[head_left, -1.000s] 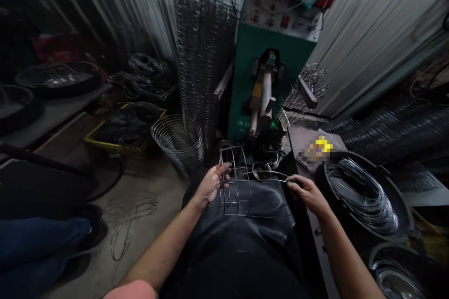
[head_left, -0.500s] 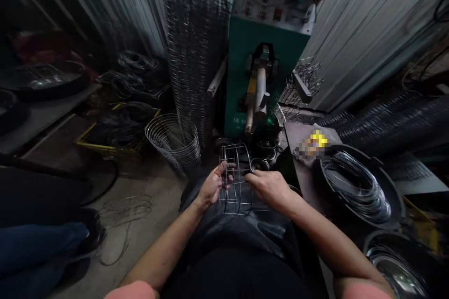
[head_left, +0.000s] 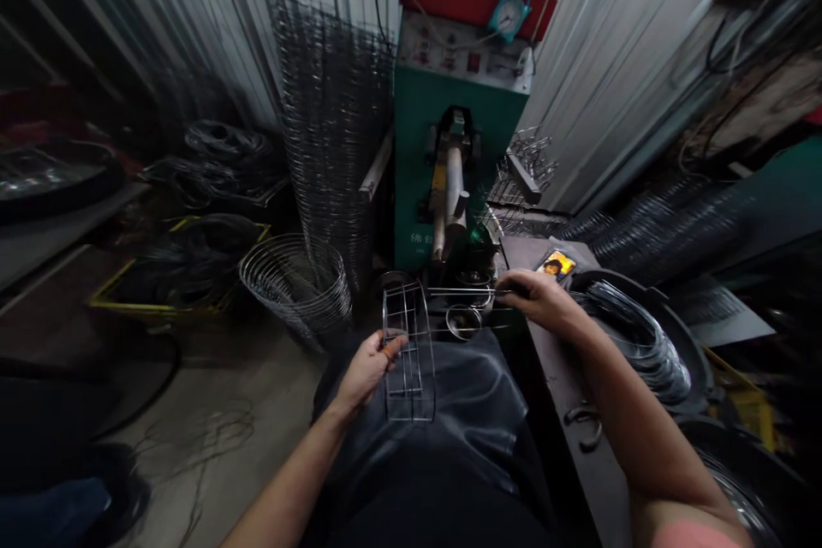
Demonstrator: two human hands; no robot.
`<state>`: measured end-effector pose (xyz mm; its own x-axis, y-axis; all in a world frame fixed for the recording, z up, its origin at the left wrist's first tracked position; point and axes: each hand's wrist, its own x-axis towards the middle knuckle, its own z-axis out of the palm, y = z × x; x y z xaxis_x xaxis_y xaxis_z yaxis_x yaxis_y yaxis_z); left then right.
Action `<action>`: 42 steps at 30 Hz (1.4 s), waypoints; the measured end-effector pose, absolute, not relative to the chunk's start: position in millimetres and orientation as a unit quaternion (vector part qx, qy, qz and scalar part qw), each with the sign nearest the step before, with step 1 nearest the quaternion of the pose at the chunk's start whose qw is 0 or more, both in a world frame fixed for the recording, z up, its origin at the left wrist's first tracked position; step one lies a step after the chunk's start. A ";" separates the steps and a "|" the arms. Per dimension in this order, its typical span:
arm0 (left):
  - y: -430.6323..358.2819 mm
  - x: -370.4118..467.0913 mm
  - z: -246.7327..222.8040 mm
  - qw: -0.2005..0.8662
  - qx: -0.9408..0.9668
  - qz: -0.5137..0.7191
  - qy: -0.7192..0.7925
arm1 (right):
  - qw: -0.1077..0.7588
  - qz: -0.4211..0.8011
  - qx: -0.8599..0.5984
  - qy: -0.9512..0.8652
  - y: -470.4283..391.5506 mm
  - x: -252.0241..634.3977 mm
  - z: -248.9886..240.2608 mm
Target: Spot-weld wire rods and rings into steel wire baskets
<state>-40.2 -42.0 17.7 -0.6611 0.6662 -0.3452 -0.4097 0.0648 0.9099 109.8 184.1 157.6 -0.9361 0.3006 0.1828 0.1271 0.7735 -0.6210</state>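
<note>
My left hand (head_left: pixel 369 370) is closed on a small wire frame (head_left: pixel 411 395) of curved bands joined by crossbars, held upright above my lap. An orange wrap shows on one of its fingers. To the right, my right hand (head_left: pixel 540 301) is closed around the ends of thin straight wires (head_left: pixel 459 291) that stretch leftward toward the frame. Its fingertips are dark and partly hidden. Below those wires is a small round metal ring or cup (head_left: pixel 463 322). A dark apron (head_left: pixel 468 394) covers my lap.
A green machine (head_left: pixel 417 145) with a metal arm (head_left: pixel 453 188) stands ahead. Left of it are tall stacked wire mesh (head_left: pixel 327 120) and a round wire basket (head_left: pixel 292 295). Coiled wires (head_left: pixel 635 342) fill a black tub on the right. A curved metal piece (head_left: pixel 587 426) lies on the bench.
My right hand has left the wire frame and moved right, now holding thin straight wires. My left hand keeps the frame, which has turned to a narrower side. The view has shifted right and up.
</note>
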 end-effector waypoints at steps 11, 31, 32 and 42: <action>-22.8 -51.2 29.9 0.390 0.127 0.720 0.559 | 0.188 0.382 -0.171 -0.888 204.9 103.2 95.1; 55.3 -93.8 28.0 0.369 0.157 0.693 0.599 | 0.301 0.306 -0.215 -0.877 255.4 64.7 27.1; 56.5 -94.9 26.9 0.369 0.156 0.694 0.598 | 0.298 0.314 -0.213 -0.876 256.6 63.2 26.0; 66.4 -100.2 15.1 0.370 0.140 0.694 0.601 | 0.310 0.358 -0.247 -0.846 271.8 63.4 16.7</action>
<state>-100.2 66.4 15.1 -0.6872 0.6822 -0.2495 -0.3445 -0.0036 0.9388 63.4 271.8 16.7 -0.6865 0.6388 0.3473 0.1951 0.6219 -0.7584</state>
